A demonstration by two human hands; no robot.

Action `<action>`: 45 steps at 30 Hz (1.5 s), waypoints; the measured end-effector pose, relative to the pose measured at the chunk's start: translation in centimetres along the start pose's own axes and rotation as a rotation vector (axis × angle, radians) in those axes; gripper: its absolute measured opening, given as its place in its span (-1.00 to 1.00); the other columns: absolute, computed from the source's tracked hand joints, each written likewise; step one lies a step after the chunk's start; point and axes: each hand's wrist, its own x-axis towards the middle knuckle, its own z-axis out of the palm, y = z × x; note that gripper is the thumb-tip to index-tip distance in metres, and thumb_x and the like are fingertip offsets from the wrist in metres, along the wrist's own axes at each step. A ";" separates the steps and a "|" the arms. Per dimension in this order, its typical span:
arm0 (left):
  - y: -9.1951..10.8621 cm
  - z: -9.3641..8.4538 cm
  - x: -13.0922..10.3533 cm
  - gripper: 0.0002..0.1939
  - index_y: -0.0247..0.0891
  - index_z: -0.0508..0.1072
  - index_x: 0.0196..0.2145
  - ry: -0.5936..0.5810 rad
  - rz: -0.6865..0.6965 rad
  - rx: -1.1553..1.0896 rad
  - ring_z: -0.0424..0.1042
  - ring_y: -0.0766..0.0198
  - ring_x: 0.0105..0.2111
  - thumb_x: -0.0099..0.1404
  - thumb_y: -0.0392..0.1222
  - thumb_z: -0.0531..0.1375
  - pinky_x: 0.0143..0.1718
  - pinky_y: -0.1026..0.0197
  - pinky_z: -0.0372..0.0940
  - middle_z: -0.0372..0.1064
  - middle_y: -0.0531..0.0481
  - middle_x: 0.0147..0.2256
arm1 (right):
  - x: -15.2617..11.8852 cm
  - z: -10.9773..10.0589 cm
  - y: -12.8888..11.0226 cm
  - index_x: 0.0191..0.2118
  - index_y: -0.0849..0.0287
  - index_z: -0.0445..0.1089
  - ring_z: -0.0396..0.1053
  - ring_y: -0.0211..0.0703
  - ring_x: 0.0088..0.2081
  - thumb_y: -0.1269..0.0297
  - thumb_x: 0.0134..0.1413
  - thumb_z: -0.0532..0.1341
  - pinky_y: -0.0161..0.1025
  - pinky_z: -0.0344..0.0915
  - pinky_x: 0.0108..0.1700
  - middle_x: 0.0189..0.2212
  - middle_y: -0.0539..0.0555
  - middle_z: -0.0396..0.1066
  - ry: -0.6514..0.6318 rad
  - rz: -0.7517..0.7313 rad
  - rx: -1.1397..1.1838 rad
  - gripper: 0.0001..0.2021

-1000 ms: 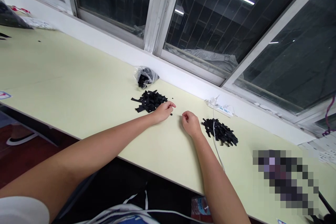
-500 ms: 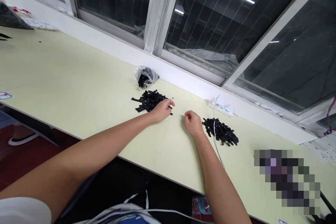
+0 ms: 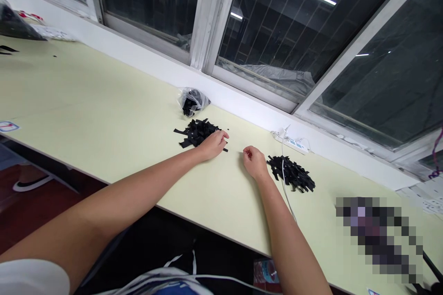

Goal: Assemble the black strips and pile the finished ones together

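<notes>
My left hand point(image 3: 213, 144) is at the right edge of a pile of black strips point(image 3: 196, 133), its fingers curled together; whatever they pinch is too small to make out. To the right, my right hand point(image 3: 254, 161) is closed as well, just left of a second pile of black strips point(image 3: 294, 175); any small thing in its fingertips cannot be made out. The hands are apart, with bare tabletop between them. Behind the left pile sits a clear plastic bag point(image 3: 193, 101) with black pieces inside.
A white power strip point(image 3: 294, 143) lies by the wall, and its white cable point(image 3: 284, 184) crosses the right pile. Far right on the table point(image 3: 138, 101) is a blurred dark object point(image 3: 377, 239). A plastic bottle point(image 3: 266, 271) shows below the front edge. A person's foot point(image 3: 31, 182) is at left.
My left hand has shifted very slightly left. My right hand has stayed in nearly the same place.
</notes>
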 end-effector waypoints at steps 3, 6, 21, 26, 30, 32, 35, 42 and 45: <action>-0.4 0.3 0.1 -0.72 -0.28 0.35 -0.06 -0.009 -0.006 0.019 0.36 0.15 -0.05 0.36 -0.30 -0.07 0.05 0.09 0.25 0.33 -0.16 -0.06 | -0.1 0.0 -0.2 -0.30 0.14 0.38 0.31 -0.15 -0.39 0.28 0.08 0.06 -0.23 0.18 -0.28 -0.40 0.05 0.44 -0.014 0.007 0.007 -0.83; -0.9 0.5 0.2 -0.72 -0.27 0.33 -0.04 -0.024 0.000 0.049 0.35 0.16 0.00 0.39 -0.29 -0.09 0.10 0.07 0.24 0.31 -0.17 -0.01 | -0.2 0.0 -0.2 -0.30 0.13 0.38 0.31 -0.15 -0.38 0.29 0.08 0.06 -0.23 0.18 -0.28 -0.39 0.05 0.43 -0.023 0.006 0.012 -0.83; -0.9 -2.3 0.8 -0.66 -0.28 0.35 -0.01 0.012 -0.012 0.386 0.34 0.07 0.05 0.32 -0.43 -0.03 0.02 0.02 0.19 0.36 -0.19 -0.01 | -0.2 0.0 -0.1 -0.29 0.13 0.38 0.32 -0.15 -0.37 0.31 0.11 0.06 -0.23 0.19 -0.27 -0.40 0.03 0.42 -0.037 -0.013 0.000 -0.84; -1.0 -2.4 0.9 -0.64 -0.27 0.36 0.00 -0.004 -0.015 0.417 0.33 0.08 0.06 0.30 -0.44 -0.02 -0.01 0.05 0.19 0.36 -0.19 -0.01 | -0.2 -0.1 -0.1 -0.30 0.12 0.38 0.31 -0.15 -0.38 0.30 0.11 0.06 -0.23 0.18 -0.28 -0.41 0.03 0.41 -0.048 -0.002 -0.001 -0.85; -0.8 -2.4 0.8 -0.66 -0.27 0.36 -0.02 -0.009 -0.006 0.411 0.34 0.08 0.04 0.31 -0.43 -0.03 -0.01 0.03 0.19 0.37 -0.18 -0.03 | -0.2 -0.1 -0.2 -0.30 0.12 0.38 0.31 -0.15 -0.38 0.30 0.11 0.06 -0.22 0.19 -0.28 -0.41 0.03 0.42 -0.053 0.007 0.008 -0.85; -0.7 -2.4 0.7 -0.68 -0.27 0.36 -0.04 -0.007 0.016 0.401 0.34 0.08 0.02 0.32 -0.42 -0.04 -0.02 0.02 0.20 0.37 -0.17 -0.05 | -0.2 -0.1 -0.2 -0.29 0.11 0.38 0.31 -0.15 -0.38 0.30 0.11 0.06 -0.23 0.19 -0.28 -0.41 0.02 0.41 -0.056 0.011 0.011 -0.85; -0.7 -2.2 0.6 -0.70 -0.26 0.34 -0.04 0.014 0.067 0.382 0.35 0.09 0.00 0.33 -0.39 -0.04 -0.01 0.03 0.21 0.37 -0.16 -0.07 | -0.2 -0.1 -0.2 -0.30 0.11 0.37 0.31 -0.16 -0.39 0.30 0.10 0.07 -0.23 0.19 -0.28 -0.41 0.01 0.41 -0.055 0.010 0.015 -0.85; -0.8 -2.5 0.8 -0.65 -0.26 0.38 -0.06 -0.022 0.005 0.364 0.39 0.11 -0.08 0.25 -0.45 -0.01 -0.03 0.07 0.23 0.40 -0.15 -0.08 | -0.2 -0.1 -0.2 -0.30 0.11 0.38 0.31 -0.16 -0.39 0.30 0.09 0.07 -0.23 0.19 -0.27 -0.40 0.02 0.42 -0.054 0.009 0.013 -0.85; -0.7 -2.8 0.9 -0.62 -0.25 0.39 -0.09 -0.037 0.013 0.368 0.40 0.14 -0.14 0.20 -0.50 -0.02 -0.08 0.09 0.23 0.44 -0.09 -0.18 | -0.2 -0.2 -0.2 -0.29 0.11 0.38 0.31 -0.16 -0.39 0.31 0.09 0.07 -0.23 0.19 -0.27 -0.41 0.02 0.42 -0.056 0.014 0.010 -0.84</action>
